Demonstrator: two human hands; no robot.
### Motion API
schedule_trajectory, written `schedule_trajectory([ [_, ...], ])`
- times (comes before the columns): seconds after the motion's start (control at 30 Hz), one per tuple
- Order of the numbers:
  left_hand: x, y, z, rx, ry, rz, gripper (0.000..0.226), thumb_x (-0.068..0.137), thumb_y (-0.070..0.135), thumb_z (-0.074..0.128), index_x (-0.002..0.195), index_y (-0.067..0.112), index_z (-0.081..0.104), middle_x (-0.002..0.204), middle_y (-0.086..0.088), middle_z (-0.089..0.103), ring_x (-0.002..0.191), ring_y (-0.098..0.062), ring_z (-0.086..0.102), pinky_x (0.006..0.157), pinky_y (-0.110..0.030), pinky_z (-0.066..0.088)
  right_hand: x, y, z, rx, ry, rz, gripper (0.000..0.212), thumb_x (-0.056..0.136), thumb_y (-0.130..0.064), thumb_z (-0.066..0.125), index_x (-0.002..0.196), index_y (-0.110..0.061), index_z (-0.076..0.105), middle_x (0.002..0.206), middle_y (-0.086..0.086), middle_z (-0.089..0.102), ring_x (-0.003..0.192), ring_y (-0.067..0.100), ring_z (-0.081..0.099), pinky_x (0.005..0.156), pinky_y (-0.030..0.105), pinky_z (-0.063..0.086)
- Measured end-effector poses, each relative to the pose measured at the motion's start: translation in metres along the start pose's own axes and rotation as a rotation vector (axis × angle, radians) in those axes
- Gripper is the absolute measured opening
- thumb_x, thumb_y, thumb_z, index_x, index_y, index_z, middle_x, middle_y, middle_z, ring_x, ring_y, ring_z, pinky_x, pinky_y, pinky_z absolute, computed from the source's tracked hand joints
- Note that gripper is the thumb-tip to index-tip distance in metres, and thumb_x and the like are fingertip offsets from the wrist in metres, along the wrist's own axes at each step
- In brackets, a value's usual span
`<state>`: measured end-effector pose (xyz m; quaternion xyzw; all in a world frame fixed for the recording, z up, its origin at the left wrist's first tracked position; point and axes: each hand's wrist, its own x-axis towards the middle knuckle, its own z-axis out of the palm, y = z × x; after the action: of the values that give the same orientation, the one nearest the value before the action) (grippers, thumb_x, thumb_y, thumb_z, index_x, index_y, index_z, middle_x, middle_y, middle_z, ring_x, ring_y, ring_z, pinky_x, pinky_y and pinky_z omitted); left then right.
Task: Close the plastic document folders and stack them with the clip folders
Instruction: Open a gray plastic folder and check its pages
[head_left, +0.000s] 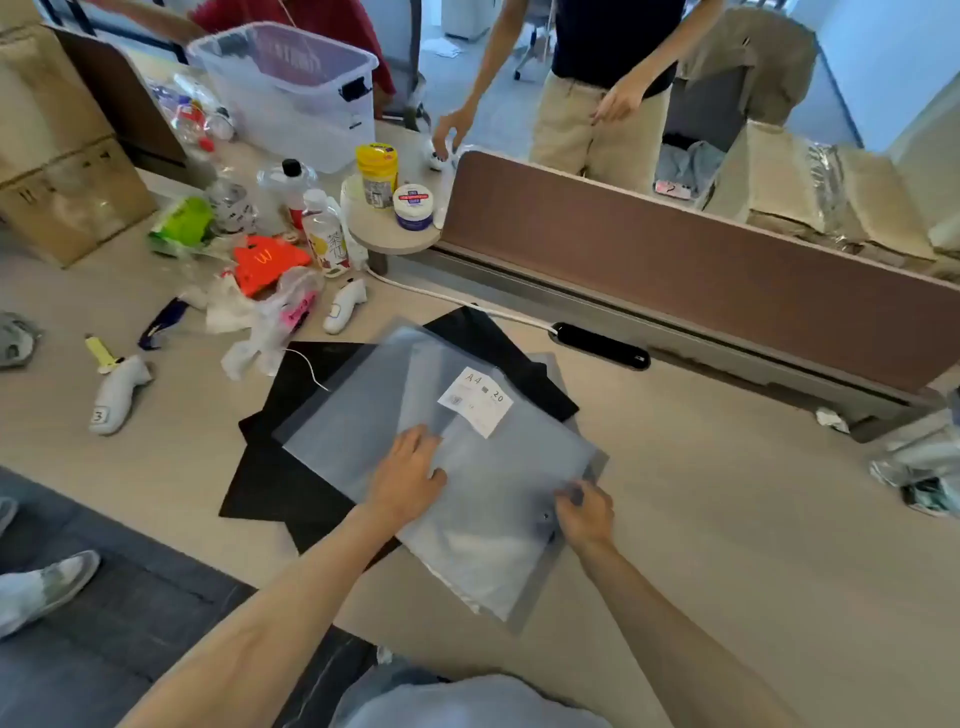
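A translucent grey plastic document folder (374, 395) with a white A4 label (475, 401) lies on top of several black clip folders (280, 467) in the middle of the desk. My left hand (408, 475) presses flat on the folder's middle, fingers spread. My right hand (584, 512) pinches the folder's right edge beside a small dark snap button (545, 516). Another grey sheet edge shows under the folder at the lower right.
Clutter sits at the back left: bottles, a yellow-lidded jar (376, 174), plastic bags, two white controllers (117, 392), a clear storage bin (291, 85). A brown divider panel (675, 265) runs along the back. A person stands behind it. A white cable (447, 296) crosses toward the folders.
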<state>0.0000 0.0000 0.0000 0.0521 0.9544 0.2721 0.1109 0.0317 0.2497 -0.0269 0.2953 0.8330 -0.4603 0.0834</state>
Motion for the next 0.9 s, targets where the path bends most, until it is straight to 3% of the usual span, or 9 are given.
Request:
schedule_trajectory([
  [0.1,0.018,-0.009,0.001,0.056,-0.124,-0.009,0.068,0.090,0.027,0.053,0.149,0.020,0.020,0.156,-0.008,0.014,0.144,-0.029,0.010,0.115,-0.045,0.025,-0.007,0.004,0.006,0.165,0.078,0.174,0.056,0.074,-0.028,0.061,0.127,-0.016,0.053,0.111,0.013,0.055,0.102,0.031,0.051,0.086,0.047,0.050],
  [0.13,0.018,-0.012,0.001,0.073,-0.186,-0.032,0.072,0.090,0.029,0.052,0.150,0.023,0.013,0.157,-0.007,0.010,0.145,-0.029,0.009,0.115,-0.047,0.024,-0.010,0.008,0.007,0.196,0.111,0.212,0.055,0.073,-0.026,0.061,0.127,-0.016,0.053,0.106,0.012,0.054,0.096,0.029,0.050,0.078,0.046,0.050],
  [0.2,0.017,-0.027,0.007,0.149,-0.276,-0.035,0.077,0.090,0.034,0.051,0.150,0.023,0.004,0.158,-0.006,0.005,0.145,-0.030,0.008,0.114,-0.052,0.024,-0.014,0.013,0.009,0.300,0.140,0.296,0.033,0.074,-0.017,0.066,0.104,-0.006,0.058,0.093,0.011,0.052,0.082,0.026,0.049,0.066,0.038,0.043],
  [0.27,0.012,-0.043,0.011,0.271,-0.325,-0.008,0.082,0.091,0.039,0.049,0.150,0.023,-0.005,0.160,-0.006,-0.004,0.147,-0.031,0.000,0.116,-0.054,0.018,-0.022,0.006,0.009,0.416,0.145,0.343,0.021,0.071,-0.014,0.068,0.071,-0.005,0.049,0.071,0.012,0.048,0.063,0.022,0.044,0.056,0.034,0.037],
  [0.4,0.010,-0.049,0.010,0.356,-0.332,0.056,0.085,0.092,0.045,0.046,0.150,0.023,-0.012,0.160,-0.004,-0.010,0.147,-0.031,-0.005,0.118,-0.055,0.013,-0.022,0.009,0.012,0.605,0.076,0.407,0.024,0.078,-0.004,0.064,0.063,-0.015,0.050,0.057,0.008,0.047,0.048,0.016,0.041,0.041,0.021,0.030],
  [0.57,0.011,-0.047,0.003,0.440,-0.441,0.122,0.101,0.083,0.053,0.057,0.150,0.022,-0.013,0.160,-0.006,-0.013,0.147,-0.031,-0.007,0.117,-0.053,0.010,-0.018,0.010,0.016,0.646,-0.002,0.480,0.009,0.070,-0.012,0.068,0.065,-0.013,0.060,0.054,0.003,0.056,0.049,0.016,0.042,0.048,0.022,0.028],
  [0.7,0.007,-0.052,-0.010,0.562,-0.551,0.243,0.119,0.073,0.062,0.063,0.146,0.026,-0.023,0.157,-0.008,-0.025,0.145,-0.033,-0.016,0.117,-0.057,0.003,-0.007,0.013,0.012,0.645,-0.001,0.566,0.024,0.085,-0.015,0.058,0.062,-0.010,0.060,0.045,-0.001,0.061,0.047,0.014,0.041,0.046,0.020,0.026],
  [0.8,0.006,-0.055,-0.023,0.625,-0.590,0.326,0.120,0.073,0.059,0.067,0.146,0.029,-0.023,0.156,-0.006,-0.027,0.145,-0.033,-0.018,0.115,-0.061,0.006,-0.007,0.015,0.005,0.520,-0.027,0.538,0.026,0.088,-0.017,0.056,0.062,-0.013,0.059,0.056,0.002,0.060,0.047,0.014,0.041,0.047,0.021,0.025],
  [0.9,0.009,-0.065,-0.026,0.610,-0.594,0.358,0.116,0.076,0.049,0.069,0.146,0.034,-0.023,0.156,-0.004,-0.027,0.144,-0.035,-0.018,0.115,-0.060,0.019,-0.008,0.022,0.005,0.284,-0.045,0.426,0.030,0.088,-0.017,0.056,0.058,-0.016,0.054,0.058,0.005,0.055,0.046,0.017,0.043,0.049,0.025,0.029],
])
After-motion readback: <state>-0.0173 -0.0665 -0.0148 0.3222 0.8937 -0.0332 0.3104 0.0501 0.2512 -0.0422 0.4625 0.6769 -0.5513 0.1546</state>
